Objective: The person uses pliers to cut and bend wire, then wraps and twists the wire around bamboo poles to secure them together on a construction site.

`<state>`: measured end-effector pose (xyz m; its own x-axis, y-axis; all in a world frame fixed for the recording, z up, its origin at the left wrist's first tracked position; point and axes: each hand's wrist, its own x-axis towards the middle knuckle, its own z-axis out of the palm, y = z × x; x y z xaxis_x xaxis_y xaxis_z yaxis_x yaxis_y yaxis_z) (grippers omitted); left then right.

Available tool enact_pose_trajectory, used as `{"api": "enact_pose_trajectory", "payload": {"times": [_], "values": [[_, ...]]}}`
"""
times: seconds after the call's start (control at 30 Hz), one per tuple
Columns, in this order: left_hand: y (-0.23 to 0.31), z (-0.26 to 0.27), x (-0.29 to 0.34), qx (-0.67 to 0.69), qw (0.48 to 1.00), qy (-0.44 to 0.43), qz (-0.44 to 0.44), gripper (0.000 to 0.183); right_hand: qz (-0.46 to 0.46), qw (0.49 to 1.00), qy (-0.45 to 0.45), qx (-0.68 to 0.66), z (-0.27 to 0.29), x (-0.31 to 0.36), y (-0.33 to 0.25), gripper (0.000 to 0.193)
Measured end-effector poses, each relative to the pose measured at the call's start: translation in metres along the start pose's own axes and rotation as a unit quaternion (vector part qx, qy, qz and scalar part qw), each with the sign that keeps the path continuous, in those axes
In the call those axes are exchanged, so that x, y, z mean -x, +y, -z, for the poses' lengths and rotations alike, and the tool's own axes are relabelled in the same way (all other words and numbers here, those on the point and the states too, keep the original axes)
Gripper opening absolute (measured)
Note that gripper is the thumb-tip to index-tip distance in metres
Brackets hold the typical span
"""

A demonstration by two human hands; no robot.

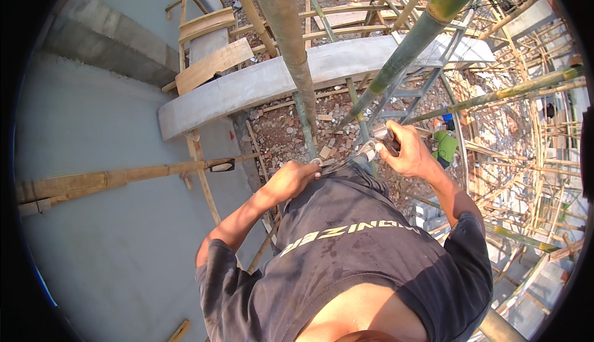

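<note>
My left hand [294, 179] is closed at waist level beside the hem of my dark shirt [352, 218]. Its fingertips press together near a small whitish bit, and I cannot make out what they hold. To the right, my right hand [403, 150] is wrapped round a small dark and silvery object [386, 135] whose kind is not clear. Just left of those fingers is a pale, loop-like piece [370, 148]. Several bamboo poles rise in front of me, among them a thick brownish pole [288, 39] and a greenish one [408, 51].
A grey plastered wall [111, 230] fills the left, with a horizontal bamboo pole [117, 178] against it. A curved concrete beam [247, 94] crosses ahead, with planks [213, 64] near its left end. A metal ladder [421, 88] leans beyond. Far below lies rubble-strewn ground [278, 132]; bamboo scaffolding [532, 175] crowds the right.
</note>
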<state>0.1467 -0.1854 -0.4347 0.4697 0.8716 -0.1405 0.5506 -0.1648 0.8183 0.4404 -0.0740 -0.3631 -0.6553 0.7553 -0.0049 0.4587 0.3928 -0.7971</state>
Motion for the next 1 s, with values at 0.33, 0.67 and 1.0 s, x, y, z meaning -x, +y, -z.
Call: {"api": "enact_pose_trajectory", "payload": {"times": [0.33,0.67,1.0], "values": [[-0.011,0.03,-0.008,0.048,0.976,0.204,0.056,0.018,0.024,0.98,-0.196,-0.034,-0.034,0.014,0.003,0.031],[0.02,0.001,0.009,0.062,0.995,0.079,-0.026,0.009,-0.097,0.994,0.033,0.035,-0.001,-0.018,0.023,0.027],[-0.024,0.015,0.004,0.016,0.988,0.154,-0.004,0.014,-0.137,0.99,0.033,0.0,-0.023,0.001,0.037,0.025]]}}
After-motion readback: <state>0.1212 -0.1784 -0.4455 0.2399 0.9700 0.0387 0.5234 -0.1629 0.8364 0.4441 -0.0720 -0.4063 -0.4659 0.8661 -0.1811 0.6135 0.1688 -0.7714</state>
